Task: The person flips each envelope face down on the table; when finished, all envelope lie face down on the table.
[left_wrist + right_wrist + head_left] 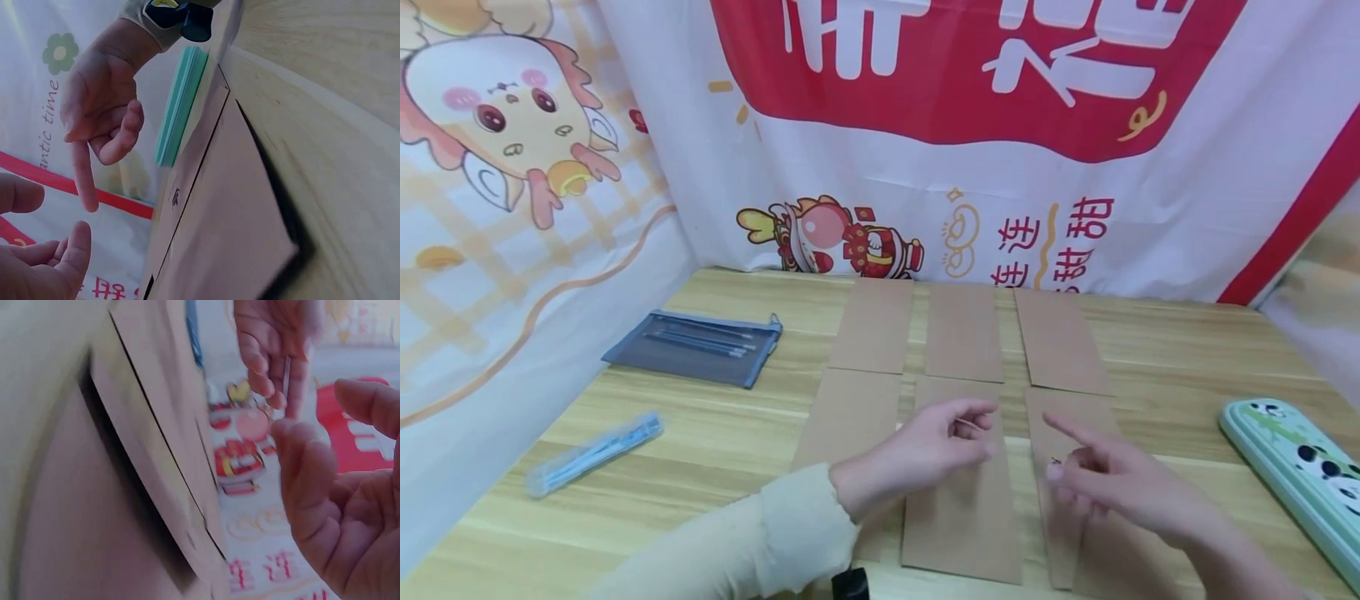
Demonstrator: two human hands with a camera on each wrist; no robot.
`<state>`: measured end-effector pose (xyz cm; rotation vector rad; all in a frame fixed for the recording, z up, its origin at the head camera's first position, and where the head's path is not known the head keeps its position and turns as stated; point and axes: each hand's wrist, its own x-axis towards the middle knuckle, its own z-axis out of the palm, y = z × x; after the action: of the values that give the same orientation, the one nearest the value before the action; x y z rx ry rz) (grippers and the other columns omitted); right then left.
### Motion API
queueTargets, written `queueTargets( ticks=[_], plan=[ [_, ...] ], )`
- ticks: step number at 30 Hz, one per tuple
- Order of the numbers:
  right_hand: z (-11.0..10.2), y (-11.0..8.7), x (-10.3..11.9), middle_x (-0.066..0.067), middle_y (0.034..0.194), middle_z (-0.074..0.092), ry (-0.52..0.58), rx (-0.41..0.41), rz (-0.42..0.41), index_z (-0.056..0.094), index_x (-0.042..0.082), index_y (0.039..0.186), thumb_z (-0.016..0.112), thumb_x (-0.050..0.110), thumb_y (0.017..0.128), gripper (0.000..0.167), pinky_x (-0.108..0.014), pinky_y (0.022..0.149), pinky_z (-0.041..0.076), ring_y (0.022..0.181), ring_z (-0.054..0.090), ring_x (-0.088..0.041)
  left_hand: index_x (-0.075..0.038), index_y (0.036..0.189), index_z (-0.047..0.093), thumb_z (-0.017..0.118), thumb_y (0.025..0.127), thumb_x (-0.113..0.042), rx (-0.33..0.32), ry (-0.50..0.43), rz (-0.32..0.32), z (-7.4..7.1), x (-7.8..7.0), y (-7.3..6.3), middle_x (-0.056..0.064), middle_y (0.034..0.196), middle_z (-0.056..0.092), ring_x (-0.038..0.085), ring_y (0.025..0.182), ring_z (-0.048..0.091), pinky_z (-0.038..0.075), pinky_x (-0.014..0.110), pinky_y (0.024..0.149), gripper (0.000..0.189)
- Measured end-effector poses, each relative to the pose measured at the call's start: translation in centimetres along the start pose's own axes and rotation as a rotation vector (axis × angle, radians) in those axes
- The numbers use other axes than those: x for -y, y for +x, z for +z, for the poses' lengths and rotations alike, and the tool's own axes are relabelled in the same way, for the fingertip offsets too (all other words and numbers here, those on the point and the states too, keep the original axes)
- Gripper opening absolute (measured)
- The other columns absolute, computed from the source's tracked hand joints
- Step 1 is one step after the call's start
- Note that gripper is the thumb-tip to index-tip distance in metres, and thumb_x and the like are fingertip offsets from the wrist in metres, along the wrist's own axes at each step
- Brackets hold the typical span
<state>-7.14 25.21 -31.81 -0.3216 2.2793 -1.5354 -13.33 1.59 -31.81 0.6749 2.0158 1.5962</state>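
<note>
Over the front middle brown card, my left hand hovers with loosely bent fingers, its thumb apart from them. A thin pale line shows at its fingers in the right wrist view; I cannot tell whether it is an object or a gap. My right hand is above the front right brown card, index finger extended toward the left hand, other fingers curled in loosely. Nothing is visible in its grasp. That card bears a small black mark, partly covered by the right hand in the head view.
Three brown cards lie in a back row; another card lies front left. A dark mesh zip pouch with pencils and a clear sleeve of blue sticks are at left. A mint panda pencil case is at right.
</note>
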Motion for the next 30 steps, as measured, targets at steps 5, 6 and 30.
queueTargets(
  ticks=[5, 6, 30],
  plan=[
    [-2.4, -1.4, -0.6, -0.025, 0.112, 0.053, -0.086, -0.113, 0.146, 0.020, -0.002, 0.145, 0.050, 0.024, 0.095, 0.064, -0.030, 0.073, 0.053, 0.088, 0.058, -0.018, 0.000, 0.132, 0.046, 0.061, 0.085, -0.001, 0.008, -0.100, 0.010, 1.5, 0.3, 1.5, 0.015, 0.123, 0.055, 0.017, 0.106, 0.056, 0.049, 0.023, 0.089, 0.050],
    [-2.8, -1.7, -0.7, -0.029, 0.121, 0.049, -0.090, -0.124, 0.180, 0.020, -0.001, 0.145, 0.049, 0.027, 0.096, 0.064, -0.032, 0.077, 0.053, 0.095, 0.058, -0.020, 0.000, 0.132, 0.046, 0.061, 0.085, 0.000, 0.012, -0.107, 0.005, 1.7, 0.4, 1.8, 0.015, 0.125, 0.055, 0.017, 0.107, 0.056, 0.049, 0.023, 0.089, 0.050],
    [-4.7, -2.4, -4.3, -0.031, 0.146, 0.023, 0.029, -0.181, 0.358, 0.013, -0.005, 0.145, 0.044, 0.034, 0.097, 0.069, -0.039, 0.087, 0.052, 0.120, 0.048, -0.029, -0.001, 0.135, 0.042, 0.062, 0.079, 0.000, 0.016, -0.141, -0.126, 5.0, 2.6, 3.9, 0.015, 0.137, 0.047, 0.028, 0.125, 0.046, 0.036, 0.039, 0.106, 0.059]
  ],
)
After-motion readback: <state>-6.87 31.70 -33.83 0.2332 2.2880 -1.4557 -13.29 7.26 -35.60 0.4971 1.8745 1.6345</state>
